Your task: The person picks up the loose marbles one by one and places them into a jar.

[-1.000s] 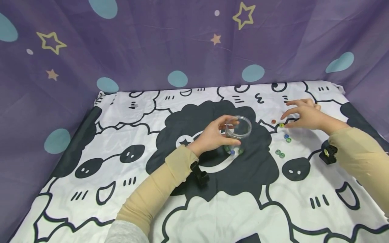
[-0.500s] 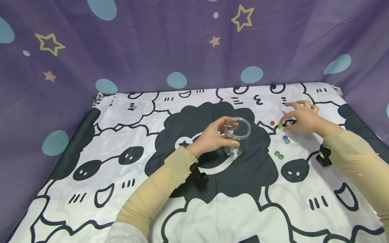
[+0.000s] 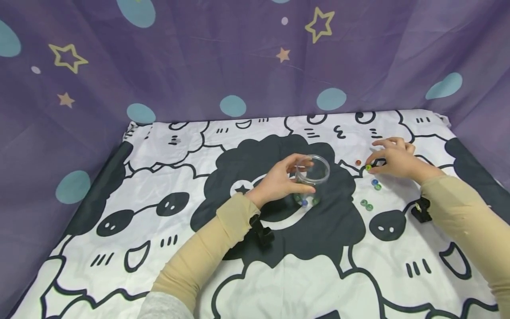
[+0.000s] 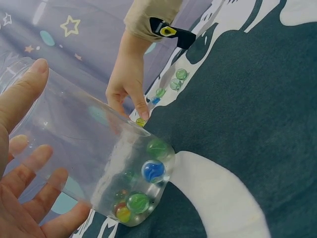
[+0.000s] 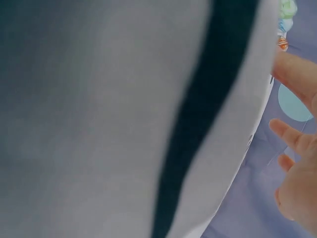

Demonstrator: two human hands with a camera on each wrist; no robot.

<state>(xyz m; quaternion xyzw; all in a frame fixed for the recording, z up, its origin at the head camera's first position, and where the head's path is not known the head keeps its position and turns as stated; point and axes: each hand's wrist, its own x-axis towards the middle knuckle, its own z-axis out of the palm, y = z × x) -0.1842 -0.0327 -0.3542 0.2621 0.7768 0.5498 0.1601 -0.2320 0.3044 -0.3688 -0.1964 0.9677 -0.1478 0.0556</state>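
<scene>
My left hand (image 3: 275, 179) grips a clear plastic jar (image 4: 74, 134) that stands upright on the dark patch of the cloth, its mouth uncovered. Inside, at the bottom, lie several glass marbles, among them a blue marble (image 4: 153, 171), a green marble (image 4: 138, 203) and a yellow one (image 4: 123, 214). To the right, my right hand (image 3: 400, 161) pinches a yellow-green marble (image 3: 368, 167) between thumb and index finger, at the cloth. Its other fingers are spread away. The right wrist view shows only part of that hand, and the pinch is out of sight there.
Close by the right hand lie an orange-red marble (image 3: 358, 162), a blue marble (image 3: 375, 182) touching a green marble (image 3: 377, 187), and a pair of green marbles (image 3: 366, 204). A cartoon-print cloth (image 3: 279, 283) covers the table. Behind it hangs a purple curtain (image 3: 183, 66).
The right hand has shifted slightly left and its thumb and index finger have closed on the yellow-green marble. The left hand and the jar stay in place.
</scene>
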